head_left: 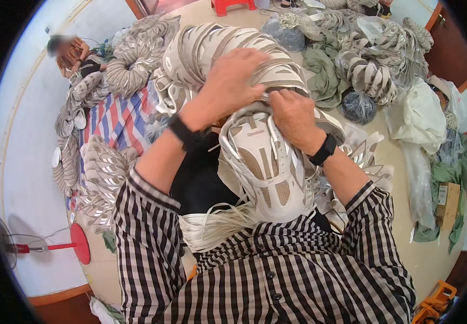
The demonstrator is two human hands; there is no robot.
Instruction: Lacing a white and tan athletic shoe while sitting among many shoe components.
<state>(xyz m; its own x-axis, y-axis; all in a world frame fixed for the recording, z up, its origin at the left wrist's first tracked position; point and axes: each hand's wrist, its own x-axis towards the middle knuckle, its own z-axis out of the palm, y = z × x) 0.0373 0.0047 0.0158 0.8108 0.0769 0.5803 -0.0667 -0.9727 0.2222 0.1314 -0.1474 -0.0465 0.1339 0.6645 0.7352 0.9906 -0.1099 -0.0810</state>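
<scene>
One long stack of nested pale uppers (204, 46) is arching in front of the person, curving away to the left at its far end. Now the front upper (268, 156): it's lying over the lap, just below the hands, its toe pointing back toward the wearer's body, its long axis running from the collar down to the toe and leaning a little right. A loose bundle of white laces (220, 229) is resting beside that toe, on the left. And the hands! The left hand (233, 81) is spreading over the stack, fingers long and loose, thumb apart. The right hand (295, 116) is bunching tightly, seemingly pinching the front upper's collar edge; its fingertips are hiding any lace. The step in hand is looking like work at that collar, and the next move is probably calling for a steadying left palm and a fine right pinch.
</scene>
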